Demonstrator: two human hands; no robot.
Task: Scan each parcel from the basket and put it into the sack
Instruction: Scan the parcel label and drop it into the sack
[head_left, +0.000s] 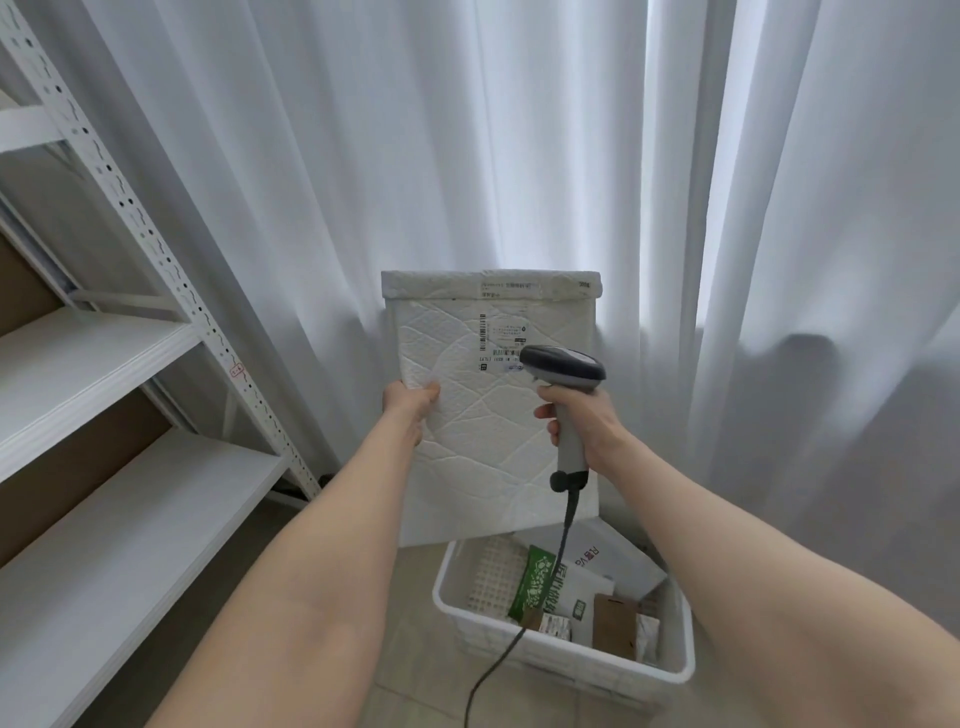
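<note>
Low right, the white lattice basket (582, 656) holds more parcels; the sack is out of shot. At centre your left hand (410, 404) pinches the quilted, padded white mailer (488, 441) by its edge, and your right hand (584, 421) wraps the smooth grey scanner (563, 366). Square its head onto the barcode label (501, 335) and keep that soft mailer flat against the pleated white curtain (467, 130) behind.

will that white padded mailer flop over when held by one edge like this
Probably not much: the white padded mailer stands upright and flat though the left hand pinches only its left edge, so it seems stiff. Likely light for its size, since one hand carries it. Its quilted surface should give some grip.
</note>
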